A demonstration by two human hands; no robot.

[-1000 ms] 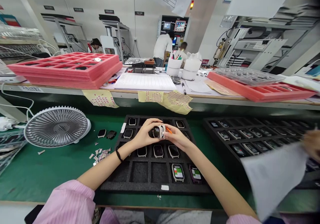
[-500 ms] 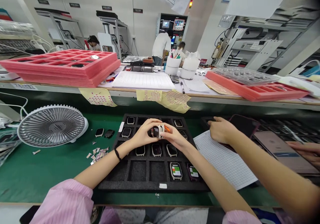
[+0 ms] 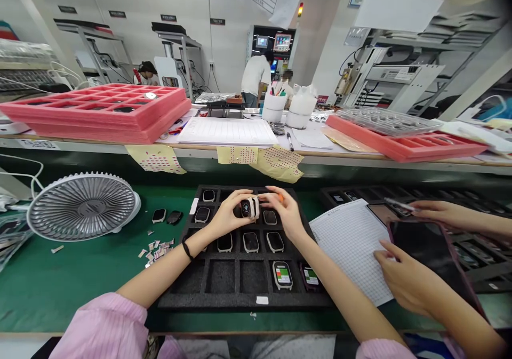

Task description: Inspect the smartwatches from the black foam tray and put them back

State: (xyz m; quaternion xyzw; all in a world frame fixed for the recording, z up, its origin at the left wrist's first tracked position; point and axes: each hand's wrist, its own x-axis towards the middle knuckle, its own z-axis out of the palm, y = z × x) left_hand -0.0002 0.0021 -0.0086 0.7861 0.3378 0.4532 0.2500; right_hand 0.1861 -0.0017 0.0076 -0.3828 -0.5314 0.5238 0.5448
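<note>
My left hand (image 3: pixel 229 213) pinches a pale-framed smartwatch (image 3: pixel 247 208) upright above the black foam tray (image 3: pixel 244 300). Its dark face carries small lit marks, and a second pale edge shows behind it; whether that is another watch I cannot make out. Just right of the watch is my right hand (image 3: pixel 288 215), its fingers apart. A small orange patch (image 3: pixel 281 195) shows among them, held or worn I cannot tell. Several watches rest in the tray's pockets, including a pale one with a coloured screen (image 3: pixel 282 275) and a dark purple one (image 3: pixel 309 276).
Left of the tray are two loose watches (image 3: pixel 159 215), small paper pieces (image 3: pixel 160 250) and a fan (image 3: pixel 84 204). At right, a co-worker's hands (image 3: pixel 412 279) are by a dark tablet (image 3: pixel 436 257) and a gridded sheet (image 3: pixel 348 241). Pink foam trays (image 3: pixel 144 127) stand on the shelf.
My right hand has come off the watch and opened slightly to the right; my left hand keeps hold of it. The co-worker's hand has moved right and nearer, beside the tablet.
</note>
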